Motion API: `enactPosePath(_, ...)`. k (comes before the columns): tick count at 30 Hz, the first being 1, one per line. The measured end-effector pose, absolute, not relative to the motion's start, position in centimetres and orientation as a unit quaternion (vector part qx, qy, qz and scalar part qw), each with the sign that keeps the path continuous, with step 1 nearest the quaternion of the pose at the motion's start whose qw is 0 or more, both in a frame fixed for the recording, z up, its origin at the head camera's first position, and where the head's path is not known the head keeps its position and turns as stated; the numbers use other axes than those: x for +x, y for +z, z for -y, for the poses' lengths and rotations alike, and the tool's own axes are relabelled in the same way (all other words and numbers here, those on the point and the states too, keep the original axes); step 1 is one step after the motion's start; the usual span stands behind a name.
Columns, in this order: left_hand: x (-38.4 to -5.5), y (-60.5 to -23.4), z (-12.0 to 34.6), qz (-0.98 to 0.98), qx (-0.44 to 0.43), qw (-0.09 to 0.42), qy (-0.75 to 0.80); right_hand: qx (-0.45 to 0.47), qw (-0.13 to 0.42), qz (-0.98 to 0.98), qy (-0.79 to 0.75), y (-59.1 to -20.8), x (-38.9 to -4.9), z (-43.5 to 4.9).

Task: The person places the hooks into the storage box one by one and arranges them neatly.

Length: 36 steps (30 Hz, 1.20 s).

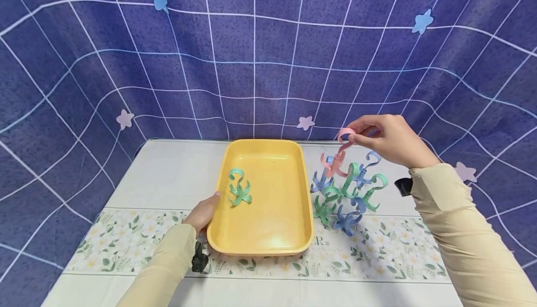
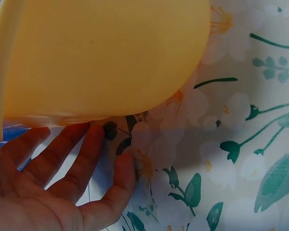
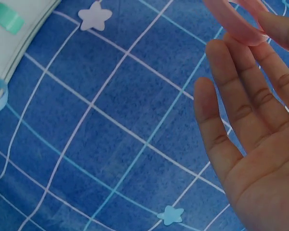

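- One pink hooked piece [image 1: 335, 166] is pinched by its curl in the right hand [image 1: 388, 139], close to blue and green pieces [image 1: 346, 188].
- Left hand [image 1: 203, 211], fingers loosely extended, touches the yellow tray [image 1: 277, 195].
- Lifting seems underway; next probably calls for clearing neighbours, then carrying traywards.

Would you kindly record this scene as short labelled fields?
Right hand: pinches the curled top of a pink hook-topped piece with splayed legs
Left hand: touches the left side of a yellow rectangular plastic tray
Tray contents: one mint-green hook-topped piece
Right of tray: blue hook-topped pieces and green hook-topped pieces, clustered
Surface: white cloth with floral band
Backdrop: blue-purple grid-patterned curtain
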<state>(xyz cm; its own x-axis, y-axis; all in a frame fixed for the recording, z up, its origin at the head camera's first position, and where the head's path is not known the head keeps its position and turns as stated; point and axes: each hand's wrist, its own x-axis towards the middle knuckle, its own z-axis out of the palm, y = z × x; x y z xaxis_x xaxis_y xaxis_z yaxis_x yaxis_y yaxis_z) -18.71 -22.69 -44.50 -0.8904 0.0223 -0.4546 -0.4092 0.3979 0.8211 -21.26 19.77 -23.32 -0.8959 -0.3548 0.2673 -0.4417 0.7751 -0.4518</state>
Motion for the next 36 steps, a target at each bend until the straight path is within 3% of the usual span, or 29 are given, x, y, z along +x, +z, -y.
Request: enactPosePath(36, -18.7, -44.2, 22.5, -0.817, -0.120, 0.198, 0.528, 0.238, 0.055, 0.916, 0.317, -28.7, -24.1, -12.6)
